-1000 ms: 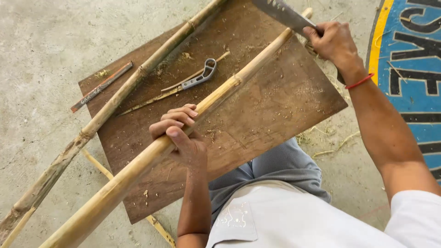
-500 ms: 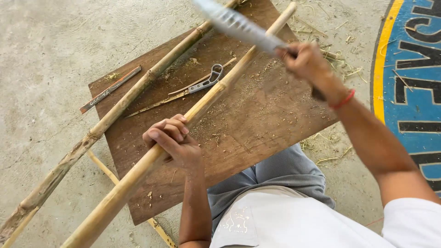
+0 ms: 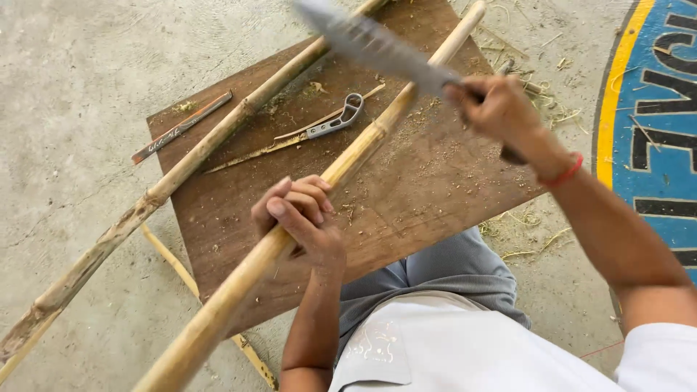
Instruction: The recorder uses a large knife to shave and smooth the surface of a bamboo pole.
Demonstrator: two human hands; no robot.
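Note:
My left hand [image 3: 301,218] grips a long pale bamboo pole [image 3: 363,149] that lies slantwise across a brown wooden board [image 3: 435,196]. My right hand [image 3: 497,112] holds the handle of a large knife [image 3: 377,47]; its broad grey blade is raised above the pole's far part and looks blurred. A red band circles my right wrist. A second, rougher bamboo pole [image 3: 181,170] lies across the board's left side.
A small folding saw [image 3: 319,129] with a grey handle rests on the board between the poles. A flat metal file [image 3: 181,127] lies at the board's far left corner. Bamboo shavings litter the concrete floor [image 3: 72,87]. A blue and yellow painted mat [image 3: 653,123] is at right.
My right hand has swung the knife from the top edge leftward and down over the pole. The left hand keeps its hold on the pole.

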